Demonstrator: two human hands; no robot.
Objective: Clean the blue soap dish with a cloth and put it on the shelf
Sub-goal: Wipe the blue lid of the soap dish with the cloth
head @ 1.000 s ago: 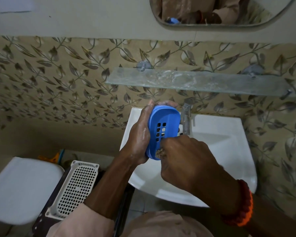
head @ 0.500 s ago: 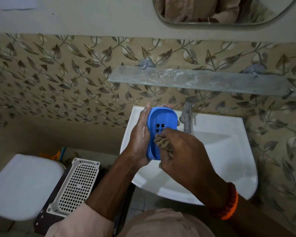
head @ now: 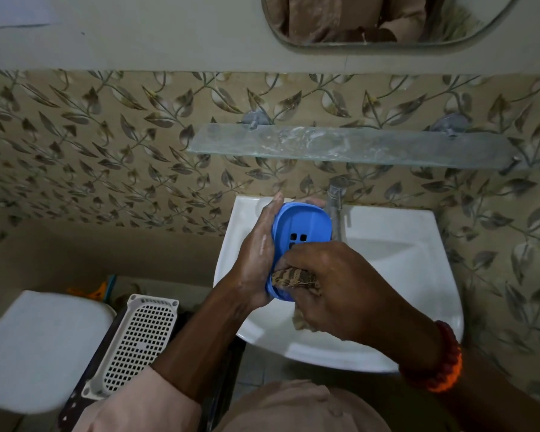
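- Head view: we see the left hand wrapped round the blue soap dish, held tilted over the sink.
- Right hand closed on the cloth, pressed to dish's lower end; wiping underway, we judge.
- Shelf bare above; placing not yet done.

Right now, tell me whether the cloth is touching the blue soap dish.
Touching. The head view shows the right hand pressing the cloth against the blue soap dish, which the left hand holds.
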